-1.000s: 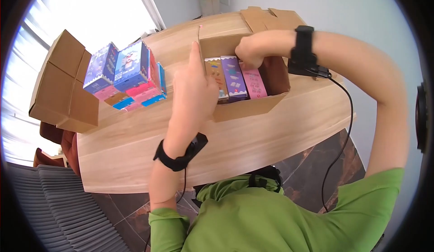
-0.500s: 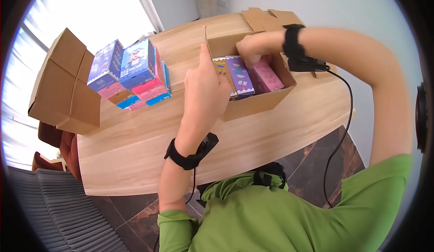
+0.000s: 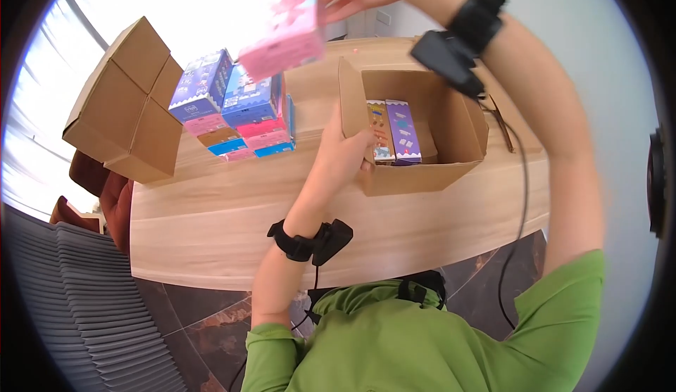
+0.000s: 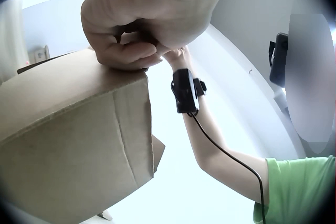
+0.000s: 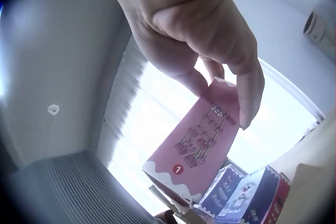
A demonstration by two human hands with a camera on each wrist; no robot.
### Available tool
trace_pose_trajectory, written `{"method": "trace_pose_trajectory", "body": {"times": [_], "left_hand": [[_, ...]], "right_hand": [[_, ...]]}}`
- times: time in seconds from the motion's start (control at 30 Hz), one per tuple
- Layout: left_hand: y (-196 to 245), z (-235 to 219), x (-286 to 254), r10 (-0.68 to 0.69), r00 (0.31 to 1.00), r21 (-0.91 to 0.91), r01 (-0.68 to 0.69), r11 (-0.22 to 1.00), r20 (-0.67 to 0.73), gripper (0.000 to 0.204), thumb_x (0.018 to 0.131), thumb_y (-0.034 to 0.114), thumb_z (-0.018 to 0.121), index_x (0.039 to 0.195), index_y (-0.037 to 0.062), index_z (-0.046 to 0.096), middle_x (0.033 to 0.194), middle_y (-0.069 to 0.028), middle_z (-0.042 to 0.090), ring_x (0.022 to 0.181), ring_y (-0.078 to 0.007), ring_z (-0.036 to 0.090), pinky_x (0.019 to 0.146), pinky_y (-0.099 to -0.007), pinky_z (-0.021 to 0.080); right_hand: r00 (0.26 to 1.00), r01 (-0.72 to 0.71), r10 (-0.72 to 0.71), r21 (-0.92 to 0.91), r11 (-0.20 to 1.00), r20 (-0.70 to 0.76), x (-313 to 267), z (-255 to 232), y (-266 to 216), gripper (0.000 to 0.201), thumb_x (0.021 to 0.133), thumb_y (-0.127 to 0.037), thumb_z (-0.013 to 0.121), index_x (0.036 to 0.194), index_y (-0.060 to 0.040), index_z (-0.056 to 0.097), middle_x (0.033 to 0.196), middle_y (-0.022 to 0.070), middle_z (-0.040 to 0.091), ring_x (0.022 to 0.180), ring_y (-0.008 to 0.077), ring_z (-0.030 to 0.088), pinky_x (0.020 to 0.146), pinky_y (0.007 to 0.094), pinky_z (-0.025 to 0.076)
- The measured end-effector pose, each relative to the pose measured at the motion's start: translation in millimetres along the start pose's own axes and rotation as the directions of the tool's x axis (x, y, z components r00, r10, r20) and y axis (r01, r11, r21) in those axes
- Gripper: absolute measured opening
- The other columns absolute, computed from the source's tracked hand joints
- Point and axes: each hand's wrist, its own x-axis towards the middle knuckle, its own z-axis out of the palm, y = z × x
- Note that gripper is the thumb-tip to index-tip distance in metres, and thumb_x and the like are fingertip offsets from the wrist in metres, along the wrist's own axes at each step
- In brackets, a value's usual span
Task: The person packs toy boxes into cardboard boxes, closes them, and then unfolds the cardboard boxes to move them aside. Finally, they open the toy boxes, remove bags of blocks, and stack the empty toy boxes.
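Pink box (image 3: 284, 34) rose toward window (image 3: 190, 5), right fingers (image 5: 250, 97) pinching it, left fingers (image 4: 128, 54) gripping carton (image 3: 424, 179) on wooden table (image 3: 225, 216)

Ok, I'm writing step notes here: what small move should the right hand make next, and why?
Probably lower the pink box toward the stacked boxes: the right hand holds it raised near them, clear of the open carton, whose wall the left hand grips.
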Motion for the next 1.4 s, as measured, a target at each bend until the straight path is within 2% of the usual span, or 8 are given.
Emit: {"method": "trace_pose_trajectory", "body": {"times": [0.47, 0.67, 0.77, 0.8, 0.9, 1.1, 1.27, 1.4], "left_hand": [[-4, 1, 1, -0.037, 0.999, -0.004, 0.037, 0.999, 0.013, 0.053, 0.072, 0.005, 0.050, 0.123, 0.0059, 0.035, 0.091, -0.0067, 0.053, 0.069, -0.0117, 0.054, 0.044, -0.0228, 0.043], [10, -28, -13, 0.006, 0.982, 0.264, -0.057, 0.963, 0.188, 0.043, 0.079, 0.017, 0.059, 0.117, 0.0010, 0.045, 0.072, -0.0053, 0.054, 0.054, -0.0099, 0.051, 0.047, -0.0239, 0.039], [33, -62, -10, 0.636, 0.765, 0.864, -0.385, 0.325, 0.102, 0.038, 0.076, 0.023, 0.065, 0.109, 0.0049, 0.057, 0.075, -0.0075, 0.058, 0.069, -0.0189, 0.055, 0.063, -0.0316, 0.042], [39, -69, -6, 0.806, 0.560, 0.956, -0.293, -0.024, 0.192, 0.036, 0.075, 0.023, 0.065, 0.107, 0.0069, 0.059, 0.082, -0.0089, 0.059, 0.077, -0.0230, 0.056, 0.070, -0.0341, 0.043], [47, -77, 10, 0.818, 0.468, 0.938, -0.081, -0.337, 0.335, 0.038, 0.072, 0.020, 0.064, 0.109, 0.0097, 0.058, 0.100, -0.0111, 0.058, 0.098, -0.0278, 0.052, 0.085, -0.0388, 0.040], [26, -94, 32, 0.744, 0.658, 0.993, -0.053, -0.107, 0.116, 0.037, 0.076, 0.012, 0.060, 0.113, 0.0085, 0.056, 0.113, -0.0150, 0.053, 0.108, -0.0324, 0.047, 0.091, -0.0412, 0.037], [34, -63, 14, 0.842, 0.488, 0.950, -0.298, -0.089, 0.232, 0.038, 0.077, 0.008, 0.058, 0.115, 0.0033, 0.053, 0.114, -0.0173, 0.052, 0.110, -0.0334, 0.046, 0.092, -0.0400, 0.037], [31, -17, -5, 0.743, 0.580, 0.792, -0.600, 0.113, 0.334, 0.043, 0.072, 0.006, 0.061, 0.114, 0.0070, 0.052, 0.116, -0.0191, 0.047, 0.111, -0.0387, 0.042, 0.092, -0.0441, 0.037]], "right_hand": [[0.945, -0.213, 0.117, -0.301, 0.930, -0.307, 55, 75, 45, 0.040, 0.084, -0.023, 0.061, 0.114, 0.0021, 0.053, 0.111, 0.0153, 0.053, 0.093, 0.0221, 0.057, 0.076, 0.0299, 0.052], [0.992, 0.067, -0.098, -0.348, 0.935, -0.074, -26, 41, 8, 0.028, 0.084, -0.022, 0.056, 0.101, 0.0004, 0.057, 0.099, 0.0090, 0.060, 0.086, 0.0121, 0.060, 0.065, 0.0238, 0.048], [0.966, -0.065, 0.196, -0.575, 0.815, 0.170, -69, 9, 0, 0.033, 0.089, -0.017, 0.046, 0.117, 0.0011, 0.046, 0.099, 0.0116, 0.060, 0.084, 0.0195, 0.061, 0.085, 0.0383, 0.050], [0.983, -0.070, 0.165, -0.666, 0.743, 0.081, -85, 6, 11, 0.022, 0.083, -0.018, 0.053, 0.091, 0.0011, 0.061, 0.076, 0.0090, 0.064, 0.069, 0.0114, 0.063, 0.055, 0.0216, 0.048], [0.894, -0.272, 0.445, -0.857, 0.437, -0.057, -100, 16, 36, 0.027, 0.084, -0.018, 0.050, 0.090, 0.0067, 0.059, 0.080, 0.0124, 0.064, 0.064, 0.0147, 0.063, 0.053, 0.0244, 0.052], [0.805, -0.392, 0.552, -0.894, 0.219, -0.218, -86, 42, 103, 0.040, 0.083, -0.027, 0.054, 0.109, 0.0037, 0.048, 0.088, 0.0202, 0.061, 0.065, 0.0253, 0.063, 0.053, 0.0301, 0.054], [0.681, -0.635, 0.656, -0.707, 0.310, -0.325, -78, 52, 125, 0.068, 0.082, -0.026, 0.053, 0.133, -0.0059, 0.013, 0.098, 0.0236, 0.056, 0.072, 0.0314, 0.064, 0.055, 0.0354, 0.056], [0.652, -0.643, 0.712, -0.688, 0.336, -0.262, -76, 46, 133, 0.044, 0.086, -0.031, 0.043, 0.116, 0.0015, 0.047, 0.099, 0.0204, 0.061, 0.082, 0.0319, 0.064, 0.067, 0.0386, 0.056]]}}
